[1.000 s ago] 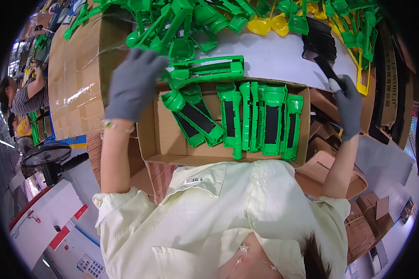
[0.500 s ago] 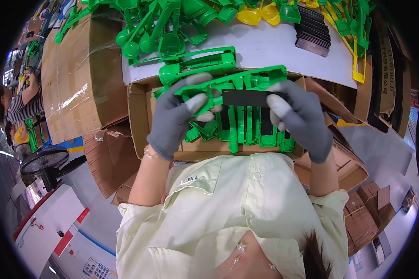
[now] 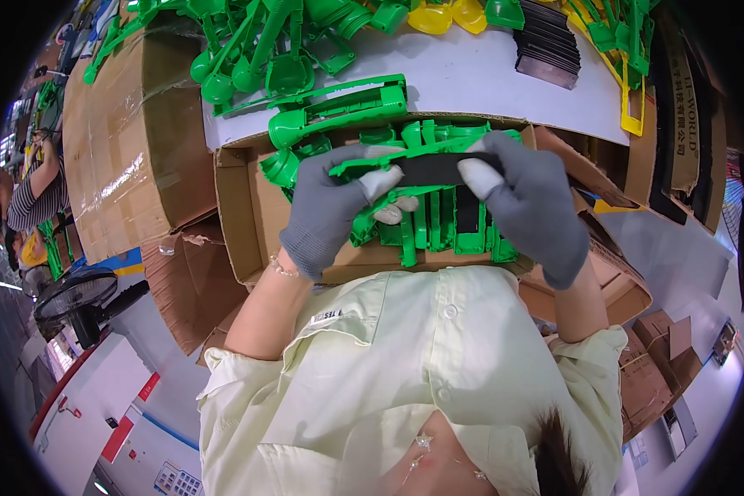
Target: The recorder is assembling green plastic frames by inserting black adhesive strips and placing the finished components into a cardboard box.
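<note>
We have our gray-gloved left hand [image 3: 326, 205] wrapped around one end of a green housing [image 3: 428, 150], held above an open carton [image 3: 235, 198]. Our right hand [image 3: 536, 202] grips toward the other end, its thumb on a black strip [image 3: 430, 171] lying along the housing; our fingers cover the strip's ends, so we cannot tell whether it sits fully in place. Below, more green housings [image 3: 420, 221] lie side by side in the carton. On the white tabletop [image 3: 463, 78] beyond, we see a stack of black strips [image 3: 547, 48] and heaped green parts [image 3: 289, 74].
</note>
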`<state>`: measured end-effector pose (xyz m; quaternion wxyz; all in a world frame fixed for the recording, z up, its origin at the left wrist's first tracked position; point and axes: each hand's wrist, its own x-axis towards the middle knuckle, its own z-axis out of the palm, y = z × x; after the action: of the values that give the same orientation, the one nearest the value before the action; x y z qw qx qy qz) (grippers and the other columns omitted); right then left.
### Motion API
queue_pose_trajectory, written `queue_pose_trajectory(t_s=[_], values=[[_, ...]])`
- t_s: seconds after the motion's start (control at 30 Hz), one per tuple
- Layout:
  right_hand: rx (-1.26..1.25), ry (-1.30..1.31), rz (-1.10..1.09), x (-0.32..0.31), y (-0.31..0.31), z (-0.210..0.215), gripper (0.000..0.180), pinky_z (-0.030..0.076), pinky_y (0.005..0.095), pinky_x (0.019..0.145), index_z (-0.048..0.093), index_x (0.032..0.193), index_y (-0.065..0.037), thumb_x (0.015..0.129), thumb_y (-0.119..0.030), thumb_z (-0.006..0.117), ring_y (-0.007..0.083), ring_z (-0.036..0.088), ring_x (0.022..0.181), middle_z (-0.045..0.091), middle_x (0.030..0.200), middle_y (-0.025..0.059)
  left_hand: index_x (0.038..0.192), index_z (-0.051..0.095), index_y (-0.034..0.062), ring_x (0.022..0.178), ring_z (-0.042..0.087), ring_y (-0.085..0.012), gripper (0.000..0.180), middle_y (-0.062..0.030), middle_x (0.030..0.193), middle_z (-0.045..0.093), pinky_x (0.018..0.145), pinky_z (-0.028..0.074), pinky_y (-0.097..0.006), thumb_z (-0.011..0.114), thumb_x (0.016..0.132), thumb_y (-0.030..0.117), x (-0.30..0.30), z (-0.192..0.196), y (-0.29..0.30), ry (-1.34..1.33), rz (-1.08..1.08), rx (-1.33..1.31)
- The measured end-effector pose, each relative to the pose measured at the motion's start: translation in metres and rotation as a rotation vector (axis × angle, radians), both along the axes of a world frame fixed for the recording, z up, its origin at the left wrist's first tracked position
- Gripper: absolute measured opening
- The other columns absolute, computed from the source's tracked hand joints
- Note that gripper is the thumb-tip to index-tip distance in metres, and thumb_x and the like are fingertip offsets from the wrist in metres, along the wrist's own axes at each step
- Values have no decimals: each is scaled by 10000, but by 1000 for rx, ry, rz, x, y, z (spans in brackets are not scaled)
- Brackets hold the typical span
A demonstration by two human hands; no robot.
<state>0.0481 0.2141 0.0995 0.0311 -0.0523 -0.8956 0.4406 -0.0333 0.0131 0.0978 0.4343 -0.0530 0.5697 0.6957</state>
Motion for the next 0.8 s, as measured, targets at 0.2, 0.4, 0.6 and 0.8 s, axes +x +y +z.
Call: queue_pose_trajectory(t_s=[0.2, 0.4, 0.6, 0.8], values=[[305, -33, -185, 4, -12, 12, 331, 418, 264, 486, 605, 897, -77, 709, -282, 783, 155, 552, 511, 560, 597, 63, 1053, 626, -49, 706, 675, -186, 236, -110, 910, 644, 542, 534, -224, 631, 818, -26, -2, 10, -3, 146, 8, -83], [-23, 61, 12, 16, 1, -19, 300, 470, 284, 565, 628, 957, -57, 741, -223, 753, 195, 615, 602, 625, 706, 98, 1026, 646, -28, 682, 670, -170, 222, -98, 872, 658, 540, 525, -215, 632, 806, -54, 0, 3, -22, 185, -180, -107], [-80, -192, 17, 33, -14, -29, 316, 466, 288, 561, 628, 966, -45, 711, -187, 749, 189, 602, 579, 628, 703, 98, 1034, 604, -59, 701, 675, -205, 234, -122, 898, 646, 505, 529, -254, 582, 802, -78, 2, 3, -30, 206, -259, -201], [13, -39, -205, 6, 42, -17, 319, 445, 232, 597, 635, 1033, -85, 745, -204, 704, 78, 558, 632, 611, 820, 14, 1006, 575, 52, 648, 612, -104, 159, -20, 812, 590, 450, 402, -184, 554, 848, 39, -54, 21, -74, 52, -478, -500]])
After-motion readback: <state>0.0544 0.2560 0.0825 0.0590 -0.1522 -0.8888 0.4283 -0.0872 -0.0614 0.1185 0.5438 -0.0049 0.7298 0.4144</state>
